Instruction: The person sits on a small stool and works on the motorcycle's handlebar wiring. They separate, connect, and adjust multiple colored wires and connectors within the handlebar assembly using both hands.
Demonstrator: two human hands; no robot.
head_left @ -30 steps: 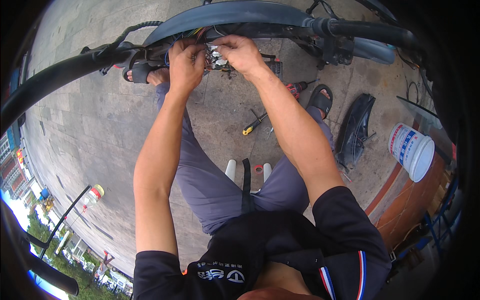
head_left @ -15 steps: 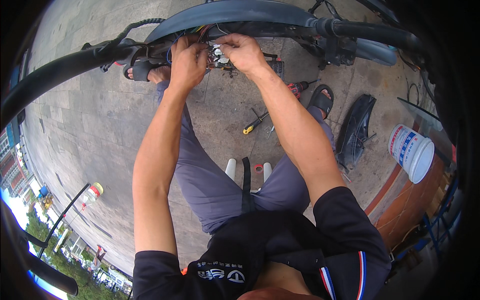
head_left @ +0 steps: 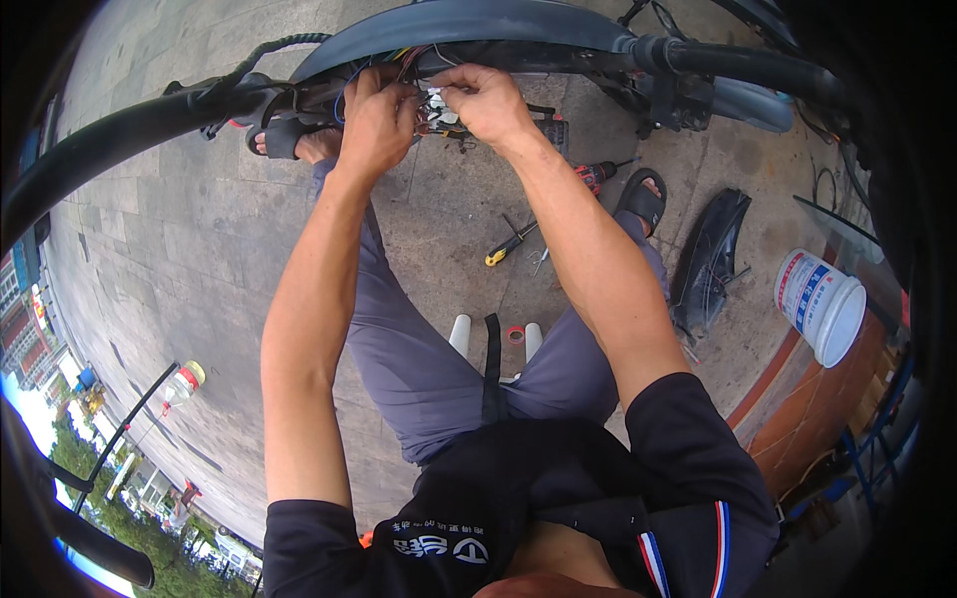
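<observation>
My left hand [head_left: 377, 122] is closed in a pinch on a thin wire under a grey-blue curved fender or frame cover [head_left: 469, 28]. Close to its right, my right hand [head_left: 486, 106] pinches a wire too, with a small whitish piece at its fingertips. The fingertips nearly meet, and the exact grip is partly hidden. Several coloured wires [head_left: 407, 62] come down from under the cover between the hands. White connectors [head_left: 442, 114] and more loose wires hang just below the fingers.
A black tube [head_left: 130, 149] runs along the left. On the paving lie a yellow-handled screwdriver [head_left: 506, 246], a red drill [head_left: 595, 176], a roll of red tape [head_left: 515, 335] and a black curved plastic part [head_left: 708, 261]. A white bucket [head_left: 825, 311] stands at right.
Both hands stay almost in place. The right fingertips have shifted slightly at the wires, and a small whitish piece now shows at them.
</observation>
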